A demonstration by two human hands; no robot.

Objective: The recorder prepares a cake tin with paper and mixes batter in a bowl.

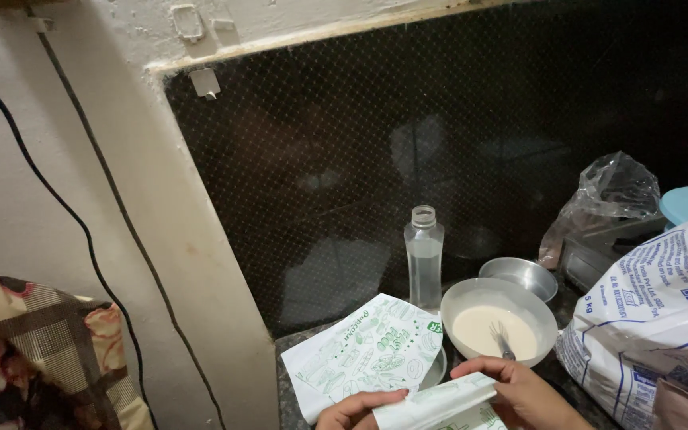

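Gripping white-green paper bag [439,404] with both hands: left hand [356,412], right hand [523,396] fingers closed (batter bowl [499,318] just beside).

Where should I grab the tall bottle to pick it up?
Take the bottle around its middle, coming in from the left, with your fingers wrapped round it. It stands upright and is slim, so one hand should close round it. The bowl sits close on its right and the paper bag lies in front at its foot. It has no cap, so keep it upright.
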